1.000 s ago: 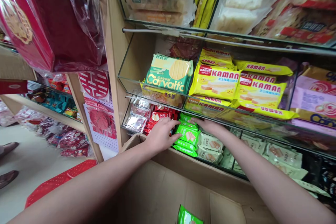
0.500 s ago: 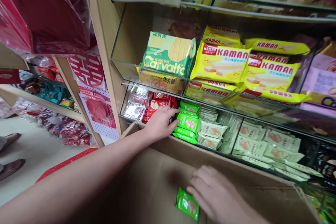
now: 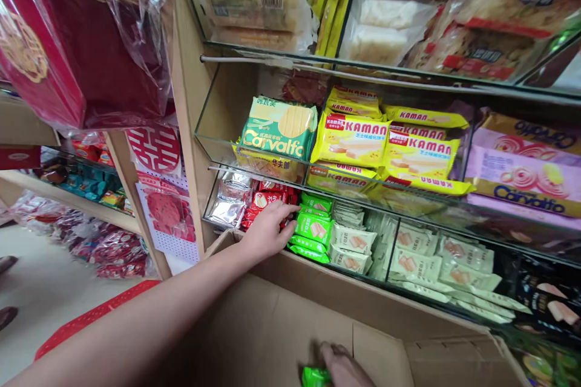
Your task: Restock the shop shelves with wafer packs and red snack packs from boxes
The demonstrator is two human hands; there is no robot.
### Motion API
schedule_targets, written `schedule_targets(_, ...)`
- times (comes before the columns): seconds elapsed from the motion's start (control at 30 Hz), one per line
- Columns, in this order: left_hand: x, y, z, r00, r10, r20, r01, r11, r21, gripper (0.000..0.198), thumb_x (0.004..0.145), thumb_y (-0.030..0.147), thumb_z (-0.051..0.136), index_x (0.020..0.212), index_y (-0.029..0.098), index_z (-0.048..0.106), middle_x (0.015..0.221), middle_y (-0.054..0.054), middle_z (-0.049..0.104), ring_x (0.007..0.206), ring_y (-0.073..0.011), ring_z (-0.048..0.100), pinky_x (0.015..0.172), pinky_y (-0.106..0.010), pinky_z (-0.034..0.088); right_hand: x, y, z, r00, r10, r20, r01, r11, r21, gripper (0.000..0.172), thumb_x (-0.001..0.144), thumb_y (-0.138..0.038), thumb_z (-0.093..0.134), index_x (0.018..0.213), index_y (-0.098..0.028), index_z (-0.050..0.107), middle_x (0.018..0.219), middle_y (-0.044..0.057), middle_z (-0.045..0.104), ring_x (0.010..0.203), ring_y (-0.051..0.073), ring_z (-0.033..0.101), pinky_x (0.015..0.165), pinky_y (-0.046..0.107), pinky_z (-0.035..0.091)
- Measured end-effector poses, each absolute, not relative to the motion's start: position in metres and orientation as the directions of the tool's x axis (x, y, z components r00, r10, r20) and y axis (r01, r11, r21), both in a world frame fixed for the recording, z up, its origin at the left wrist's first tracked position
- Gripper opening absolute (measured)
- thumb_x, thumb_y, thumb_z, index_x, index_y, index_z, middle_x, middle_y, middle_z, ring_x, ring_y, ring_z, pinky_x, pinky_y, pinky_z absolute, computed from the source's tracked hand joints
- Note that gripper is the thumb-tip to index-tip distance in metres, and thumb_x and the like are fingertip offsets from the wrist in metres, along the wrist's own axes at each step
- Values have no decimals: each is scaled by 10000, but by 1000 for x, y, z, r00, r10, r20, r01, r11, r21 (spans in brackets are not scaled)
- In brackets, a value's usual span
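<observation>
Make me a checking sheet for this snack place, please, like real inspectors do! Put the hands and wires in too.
Surface: open cardboard box in front of the shelf unit.
Job's things: green packets stacked in the low row; another green packet in the box.
Clutter: silver packets, red packets and pale packets share that row.
Grips: left grip beside the green stack, thumb and forefinger apart; right grip at the packet in the box, contact unclear.
Cables: pale strip below the top shelf; cannot tell if it is a cable.
Surroundings: yellow packets one shelf up.
</observation>
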State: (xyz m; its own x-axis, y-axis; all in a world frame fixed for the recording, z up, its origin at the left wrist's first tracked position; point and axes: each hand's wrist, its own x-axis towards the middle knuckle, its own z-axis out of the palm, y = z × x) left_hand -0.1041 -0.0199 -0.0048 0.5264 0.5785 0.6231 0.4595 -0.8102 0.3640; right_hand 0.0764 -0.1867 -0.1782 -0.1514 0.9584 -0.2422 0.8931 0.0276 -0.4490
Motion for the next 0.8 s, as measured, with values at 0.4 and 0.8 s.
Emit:
schedule_targets(0.4,-102,-91,21,877,478,48,106,-290,951,291,769,358,556,963,141,554,752,-2,597,647,-97,544,567,-202,432,75,-193,-19,18,1000,0,150,-3,-989,305,717,-378,626,934,-190,522,846,25,615,743,153,545,646,262,425)
schedule_targets(0.8,-105,-98,7,719,635,283,88,-487,869,259,796,334,517,970,145,548,871,-61,636,784,-153,592,699,-285,487,89,-197,-20,221,973,63,127,35,-991,344,650,-405,673,905,-187,595,745,41,642,581,148,552,505,258,479)
